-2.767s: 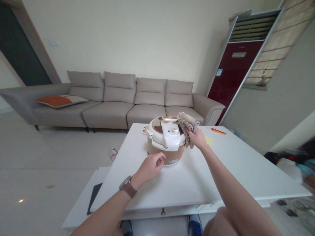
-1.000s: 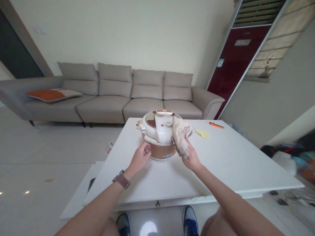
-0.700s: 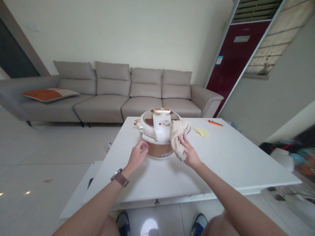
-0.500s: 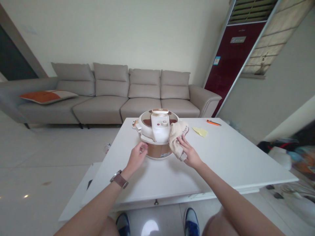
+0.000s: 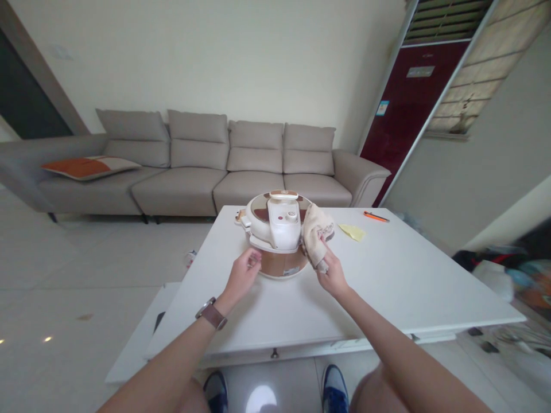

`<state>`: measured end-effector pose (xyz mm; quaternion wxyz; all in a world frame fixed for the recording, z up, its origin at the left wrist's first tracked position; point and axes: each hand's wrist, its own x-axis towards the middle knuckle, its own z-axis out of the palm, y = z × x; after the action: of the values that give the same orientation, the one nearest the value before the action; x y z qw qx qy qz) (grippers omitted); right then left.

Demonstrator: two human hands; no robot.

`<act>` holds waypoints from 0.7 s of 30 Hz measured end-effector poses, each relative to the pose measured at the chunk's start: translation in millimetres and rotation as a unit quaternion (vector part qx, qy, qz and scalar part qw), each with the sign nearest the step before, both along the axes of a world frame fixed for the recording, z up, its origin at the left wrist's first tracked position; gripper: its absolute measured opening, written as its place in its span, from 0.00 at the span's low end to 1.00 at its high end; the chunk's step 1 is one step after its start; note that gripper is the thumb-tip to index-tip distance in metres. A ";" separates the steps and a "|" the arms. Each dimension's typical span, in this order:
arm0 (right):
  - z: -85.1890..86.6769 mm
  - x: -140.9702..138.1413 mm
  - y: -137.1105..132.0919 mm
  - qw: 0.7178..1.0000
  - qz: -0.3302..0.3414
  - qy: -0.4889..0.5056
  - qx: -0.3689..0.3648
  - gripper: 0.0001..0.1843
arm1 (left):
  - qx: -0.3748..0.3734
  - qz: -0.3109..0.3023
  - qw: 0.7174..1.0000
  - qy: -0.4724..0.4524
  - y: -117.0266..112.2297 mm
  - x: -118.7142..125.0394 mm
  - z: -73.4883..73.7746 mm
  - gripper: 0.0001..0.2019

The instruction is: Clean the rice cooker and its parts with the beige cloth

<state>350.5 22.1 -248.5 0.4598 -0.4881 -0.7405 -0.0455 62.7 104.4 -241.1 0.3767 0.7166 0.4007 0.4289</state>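
A white and brown pressure cooker (image 5: 279,234) with its lid on stands on the white table (image 5: 387,287). My right hand (image 5: 330,274) grips a beige cloth (image 5: 315,236) and presses it against the cooker's right side. My left hand (image 5: 243,273), with a brown watch on the wrist, rests against the cooker's lower left side, fingers curled at its rim.
An orange-handled tool (image 5: 376,217) and a yellow paper scrap (image 5: 353,231) lie on the table's far right. A grey sofa (image 5: 202,172) with an orange cushion (image 5: 88,166) stands behind. A dark red standing air conditioner (image 5: 408,109) is at the right. A lower white table (image 5: 133,350) sits at the left.
My right hand has carried the cloth from the top right of the lid down along the cooker's right side. My left hand has closed in onto the cooker's left side.
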 end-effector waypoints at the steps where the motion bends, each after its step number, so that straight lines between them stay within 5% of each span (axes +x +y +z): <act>1: 1.6 0.0 -1.5 1.000 0.008 -0.014 0.009 0.35 | 0.000 0.002 1.000 0.000 0.9 -0.6 -0.5 0.07; 5: 4.0 9.1 -3.7 0.998 0.027 -0.051 0.004 0.39 | -0.003 0.010 1.000 -0.003 2.2 -1.4 1.0 0.07; 10: -3.4 20.8 0.8 1.000 -0.009 0.017 -0.001 0.43 | -0.005 0.009 1.000 -0.016 -0.8 2.7 4.9 0.07; 21: 5.1 5.1 -4.5 1.000 -0.006 0.026 -0.015 0.42 | -0.004 -0.011 0.999 -0.033 -6.7 9.8 6.1 0.08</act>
<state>355.6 17.5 -243.4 0.4710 -0.5006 -0.7260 -0.0242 72.5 97.6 -235.1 0.3970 0.7048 0.3821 0.4468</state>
